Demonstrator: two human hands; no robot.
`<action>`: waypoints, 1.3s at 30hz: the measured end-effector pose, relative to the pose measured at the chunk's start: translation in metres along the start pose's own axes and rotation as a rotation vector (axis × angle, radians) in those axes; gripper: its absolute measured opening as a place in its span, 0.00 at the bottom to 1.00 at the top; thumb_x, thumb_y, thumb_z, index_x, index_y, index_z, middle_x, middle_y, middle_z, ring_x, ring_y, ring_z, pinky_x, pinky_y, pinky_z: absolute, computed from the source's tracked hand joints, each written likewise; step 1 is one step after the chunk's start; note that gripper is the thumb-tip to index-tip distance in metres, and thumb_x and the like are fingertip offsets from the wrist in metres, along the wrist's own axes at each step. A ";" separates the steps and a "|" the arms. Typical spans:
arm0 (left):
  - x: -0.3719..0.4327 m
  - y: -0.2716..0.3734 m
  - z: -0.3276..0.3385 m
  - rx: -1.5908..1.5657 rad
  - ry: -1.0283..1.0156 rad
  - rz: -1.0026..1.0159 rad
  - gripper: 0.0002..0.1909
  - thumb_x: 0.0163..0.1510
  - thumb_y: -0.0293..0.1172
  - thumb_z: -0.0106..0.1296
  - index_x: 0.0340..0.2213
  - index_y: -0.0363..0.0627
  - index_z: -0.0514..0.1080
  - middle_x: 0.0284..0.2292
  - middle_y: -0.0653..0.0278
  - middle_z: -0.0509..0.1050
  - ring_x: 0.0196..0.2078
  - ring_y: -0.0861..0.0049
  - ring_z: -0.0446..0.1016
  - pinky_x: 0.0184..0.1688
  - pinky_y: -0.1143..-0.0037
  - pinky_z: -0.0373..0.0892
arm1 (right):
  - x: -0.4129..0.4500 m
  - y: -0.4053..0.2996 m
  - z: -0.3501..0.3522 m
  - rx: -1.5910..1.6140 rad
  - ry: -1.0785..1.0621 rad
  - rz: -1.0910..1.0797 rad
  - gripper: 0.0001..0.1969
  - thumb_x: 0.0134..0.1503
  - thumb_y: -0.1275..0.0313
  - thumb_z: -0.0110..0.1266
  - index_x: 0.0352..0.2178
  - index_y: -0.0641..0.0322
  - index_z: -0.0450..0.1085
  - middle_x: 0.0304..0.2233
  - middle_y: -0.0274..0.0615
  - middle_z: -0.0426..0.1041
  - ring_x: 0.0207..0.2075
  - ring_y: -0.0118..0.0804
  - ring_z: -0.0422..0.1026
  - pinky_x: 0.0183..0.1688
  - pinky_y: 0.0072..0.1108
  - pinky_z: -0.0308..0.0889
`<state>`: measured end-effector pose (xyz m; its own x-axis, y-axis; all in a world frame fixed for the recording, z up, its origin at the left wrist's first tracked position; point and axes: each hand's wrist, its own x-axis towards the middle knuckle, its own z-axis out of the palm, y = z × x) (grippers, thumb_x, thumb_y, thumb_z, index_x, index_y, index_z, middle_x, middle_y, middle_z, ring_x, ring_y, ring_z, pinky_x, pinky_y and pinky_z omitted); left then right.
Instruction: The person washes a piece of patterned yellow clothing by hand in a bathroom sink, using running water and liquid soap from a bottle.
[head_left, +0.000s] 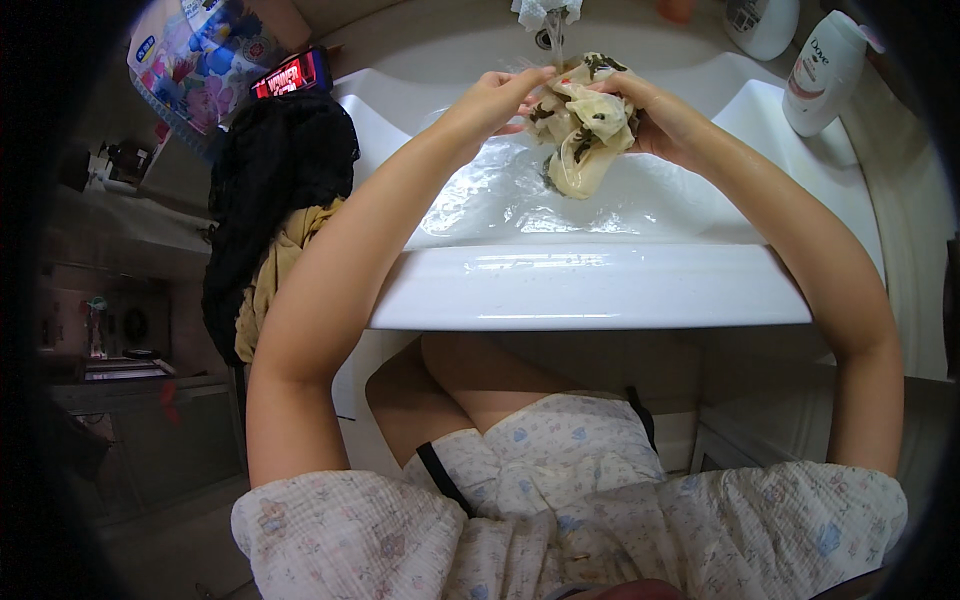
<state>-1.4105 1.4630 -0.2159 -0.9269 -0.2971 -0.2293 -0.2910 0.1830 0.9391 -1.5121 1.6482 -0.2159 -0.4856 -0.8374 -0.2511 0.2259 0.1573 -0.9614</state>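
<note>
A wet, bunched cream cloth with dark patches hangs over the white washbasin, close under running water from the tap. My right hand grips its right side, thumb on top and fingers partly hidden behind the folds. My left hand is at the cloth's left edge, fingers bent and thumb reaching toward the stream. Whether these fingers pinch the fabric is not clear. Below the cloth, rippling water covers the bottom of the basin.
A black garment and a tan cloth drape at the basin's left. Behind them are a lit phone and a floral pouch. A white Dove bottle stands at right, near another white bottle. The tap is above.
</note>
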 end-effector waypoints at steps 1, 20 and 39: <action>0.001 -0.002 0.001 0.139 0.081 -0.023 0.39 0.50 0.53 0.47 0.51 0.31 0.52 0.49 0.44 0.58 0.54 0.62 0.60 0.50 0.61 0.65 | 0.000 0.000 -0.001 0.000 0.000 0.000 0.24 0.48 0.56 0.48 0.43 0.59 0.63 0.40 0.41 0.68 0.41 0.32 0.71 0.43 0.26 0.69; -0.010 -0.002 0.030 -0.128 -0.271 -0.013 0.44 0.45 0.64 0.46 0.54 0.46 0.49 0.49 0.50 0.61 0.52 0.59 0.63 0.49 0.57 0.64 | 0.009 0.003 -0.013 0.163 -0.235 0.069 0.17 0.45 0.72 0.47 0.38 0.63 0.60 0.35 0.41 0.65 0.38 0.32 0.66 0.44 0.23 0.63; 0.001 0.000 0.021 -0.518 0.173 0.104 0.17 0.50 0.39 0.45 0.39 0.44 0.59 0.34 0.60 0.66 0.34 0.76 0.68 0.32 0.76 0.67 | 0.000 0.002 0.007 -0.026 -0.046 0.226 0.50 0.39 0.38 0.53 0.56 0.58 0.48 0.52 0.60 0.52 0.55 0.59 0.53 0.50 0.44 0.59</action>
<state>-1.4164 1.4820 -0.2215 -0.8795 -0.4593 -0.1244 -0.0053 -0.2520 0.9677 -1.5059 1.6445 -0.2171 -0.3856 -0.8023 -0.4556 0.3023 0.3566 -0.8840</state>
